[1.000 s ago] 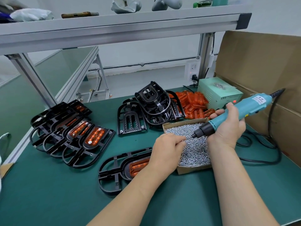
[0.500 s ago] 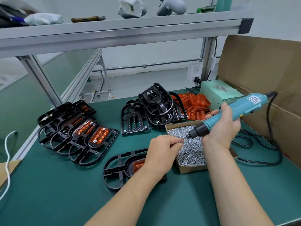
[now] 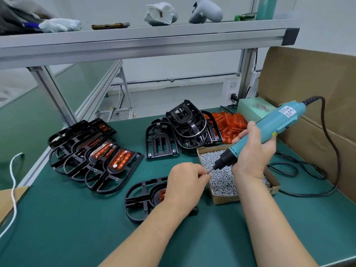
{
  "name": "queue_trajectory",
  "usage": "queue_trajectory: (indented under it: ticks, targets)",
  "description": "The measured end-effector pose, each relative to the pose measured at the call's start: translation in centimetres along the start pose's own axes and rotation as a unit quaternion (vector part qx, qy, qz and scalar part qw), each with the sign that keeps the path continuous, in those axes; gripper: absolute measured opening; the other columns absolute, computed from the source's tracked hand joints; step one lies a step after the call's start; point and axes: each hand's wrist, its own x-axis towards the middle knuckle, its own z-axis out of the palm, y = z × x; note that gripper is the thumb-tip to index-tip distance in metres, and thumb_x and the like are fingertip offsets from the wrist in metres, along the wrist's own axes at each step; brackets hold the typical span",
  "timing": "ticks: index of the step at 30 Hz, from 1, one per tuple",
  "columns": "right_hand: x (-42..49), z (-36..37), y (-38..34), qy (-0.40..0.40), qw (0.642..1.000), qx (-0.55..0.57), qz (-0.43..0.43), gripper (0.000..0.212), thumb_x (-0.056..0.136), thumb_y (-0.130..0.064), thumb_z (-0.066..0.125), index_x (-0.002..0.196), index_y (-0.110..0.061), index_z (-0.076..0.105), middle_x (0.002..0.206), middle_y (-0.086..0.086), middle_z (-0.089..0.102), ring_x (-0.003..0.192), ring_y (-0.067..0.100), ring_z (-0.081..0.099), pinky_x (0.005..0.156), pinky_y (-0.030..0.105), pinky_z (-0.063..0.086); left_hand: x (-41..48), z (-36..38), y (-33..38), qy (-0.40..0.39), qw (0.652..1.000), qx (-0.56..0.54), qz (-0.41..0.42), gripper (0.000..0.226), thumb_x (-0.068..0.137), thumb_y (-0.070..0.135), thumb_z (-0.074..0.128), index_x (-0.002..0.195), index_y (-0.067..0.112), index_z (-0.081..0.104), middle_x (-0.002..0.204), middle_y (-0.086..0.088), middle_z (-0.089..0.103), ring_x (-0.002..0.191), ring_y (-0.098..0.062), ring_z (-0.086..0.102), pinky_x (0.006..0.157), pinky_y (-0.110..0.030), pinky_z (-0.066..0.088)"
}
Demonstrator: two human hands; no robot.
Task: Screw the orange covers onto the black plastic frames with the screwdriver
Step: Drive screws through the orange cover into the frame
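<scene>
Screwdriver [image 3: 269,128] slants from upper right down to lower left over the screw box [image 3: 221,199], right hand [image 3: 250,157] wrapped round its barrel. Left hand [image 3: 185,184] pinches a tiny, barely visible screw [image 3: 207,172] at the bit, hiding much of the near frame [image 3: 142,199] and its orange cover [image 3: 162,195].

Your left hand [image 3: 185,186]: knuckles up, fingertips pinching a screw [image 3: 207,172] | your right hand [image 3: 252,153]: wrapped round the screwdriver [image 3: 269,128], its tip angled down at your left fingertips | both forearms bare, reaching forward
</scene>
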Motion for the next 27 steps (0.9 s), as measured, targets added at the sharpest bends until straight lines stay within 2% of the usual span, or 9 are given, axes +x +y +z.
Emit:
queue_trajectory:
  ticks: [3, 7, 10, 14, 17, 19, 22, 27]
  targets:
    - [-0.6, 0.3, 0.2, -0.009, 1.000, -0.019, -0.016, 0.015, 0.088, -0.020, 0.066, 0.097, -0.017, 0.053, 0.059, -0.001, 0.055, 0.046, 0.019, 0.052, 0.052, 0.030, 0.047, -0.3, -0.2, -0.1, 0.007, 0.993, 0.105, 0.044, 0.020, 0.089, 0.035, 0.063, 0.087, 0.021, 0.077, 0.084, 0.001, 0.072, 0.087, -0.022, 0.059, 0.075, -0.032, 0.038]
    - [-1.7, 0.7, 0.8, 0.014, 0.997, -0.071, -0.035, 0.022, 0.086, -0.024, 0.066, 0.098, -0.013, 0.053, 0.064, 0.006, 0.060, 0.043, 0.019, 0.056, 0.047, 0.028, 0.048, -0.7, -0.3, -0.5, 0.029, 0.981, 0.184, 0.062, 0.022, 0.090, 0.038, 0.061, 0.088, 0.022, 0.075, 0.084, 0.001, 0.071, 0.089, -0.023, 0.058, 0.080, -0.032, 0.037]
    - [-2.4, 1.2, 1.3, 0.022, 0.994, -0.101, -0.035, 0.031, 0.084, -0.028, 0.066, 0.104, -0.009, 0.052, 0.073, 0.014, 0.062, 0.041, 0.017, 0.057, 0.047, 0.028, 0.048, -1.0, -0.4, -0.6, 0.038, 0.978, 0.199, 0.051, 0.020, 0.088, 0.037, 0.063, 0.084, 0.021, 0.074, 0.081, 0.001, 0.069, 0.086, -0.024, 0.059, 0.076, -0.031, 0.034]
    - [-3.0, 1.4, 1.8, 0.014, 0.990, -0.136, -0.040, 0.024, 0.086, -0.026, 0.066, 0.099, -0.012, 0.051, 0.071, 0.005, 0.064, 0.042, 0.014, 0.060, 0.048, 0.024, 0.049, -1.3, -0.6, -0.9, 0.042, 0.977, 0.207, 0.041, 0.013, 0.078, 0.028, 0.072, 0.070, 0.018, 0.072, 0.068, -0.001, 0.066, 0.074, -0.026, 0.059, 0.068, -0.030, 0.032]
    - [-3.5, 1.5, 2.1, 0.009, 0.989, -0.144, -0.032, 0.040, 0.086, -0.027, 0.066, 0.113, -0.001, 0.054, 0.075, 0.004, 0.064, 0.043, 0.010, 0.061, 0.049, 0.018, 0.048, -1.5, -0.8, -1.4, 0.034, 0.974, 0.222, 0.039, 0.012, 0.078, 0.027, 0.069, 0.071, 0.018, 0.071, 0.070, -0.001, 0.066, 0.075, -0.026, 0.059, 0.069, -0.031, 0.030]
    - [-3.7, 1.7, 2.2, -0.001, 0.989, -0.149, -0.023, 0.053, 0.084, -0.031, 0.067, 0.122, 0.002, 0.053, 0.082, 0.010, 0.067, 0.050, 0.017, 0.065, 0.053, 0.028, 0.054, -1.6, -0.9, -1.7, 0.023, 0.973, 0.226, 0.034, 0.013, 0.082, 0.029, 0.065, 0.075, 0.019, 0.069, 0.075, 0.001, 0.066, 0.080, -0.024, 0.057, 0.070, -0.031, 0.029]
    - [-3.9, 1.9, 2.3, -0.008, 0.984, -0.175, -0.017, 0.052, 0.079, -0.040, 0.066, 0.115, -0.004, 0.055, 0.090, 0.019, 0.069, 0.067, 0.036, 0.069, 0.067, 0.050, 0.060, -1.6, -1.0, -2.1, 0.020, 0.977, 0.212, 0.020, 0.013, 0.082, 0.029, 0.065, 0.073, 0.020, 0.065, 0.076, 0.003, 0.064, 0.080, -0.022, 0.054, 0.070, -0.030, 0.027]
    - [-4.0, 2.2, 2.0, -0.012, 0.985, -0.174, -0.009, 0.039, 0.080, -0.037, 0.066, 0.105, -0.011, 0.053, 0.085, 0.017, 0.067, 0.059, 0.030, 0.067, 0.063, 0.048, 0.060, -1.7, -1.4, -2.4, 0.011, 0.985, 0.170, 0.006, 0.022, 0.082, 0.036, 0.070, 0.073, 0.028, 0.052, 0.077, 0.012, 0.053, 0.085, -0.018, 0.053, 0.074, -0.028, 0.026]
